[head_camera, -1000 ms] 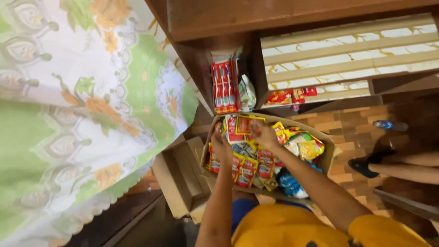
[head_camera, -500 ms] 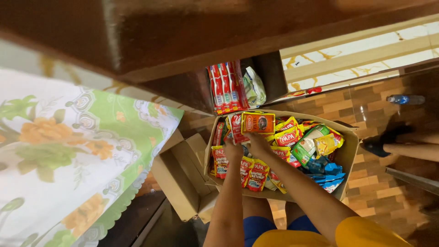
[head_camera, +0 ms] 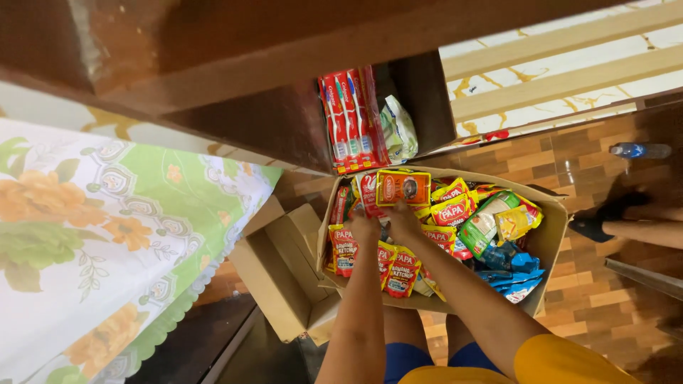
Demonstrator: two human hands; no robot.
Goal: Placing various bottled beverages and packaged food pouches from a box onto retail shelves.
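At the far left hangs a floral cloth (head_camera: 92,235) in green, orange and white with a scalloped edge. Just right of it an empty cardboard box (head_camera: 284,277) lies open on the floor, touching the larger cardboard carton (head_camera: 551,238) beside it. Above them a dark wooden shelf (head_camera: 284,121) holds a row of red toothbrush packs (head_camera: 348,117) standing upright, with a pale green and white pouch (head_camera: 397,131) leaning against them.

The carton is full of packets: red and yellow ketchup sachets (head_camera: 345,249) along its left side, more red and yellow sachets in the middle, a green and white pouch (head_camera: 484,224) and blue packets (head_camera: 516,274) at the right.

The left hand (head_camera: 365,229) reaches into the carton with its fingers curled down among the sachets; whether they pinch one cannot be told. The right hand (head_camera: 403,215) is closed on the lower edge of an orange rectangular packet (head_camera: 403,187) with a dark round picture, held flat at the carton's far rim, just under the toothbrush packs.

The floor (head_camera: 562,149) is red-brown brick-pattern tile. At the far right a clear plastic bottle (head_camera: 639,150) lies on it, and another person's foot in a dark sandal (head_camera: 594,226) rests nearby.
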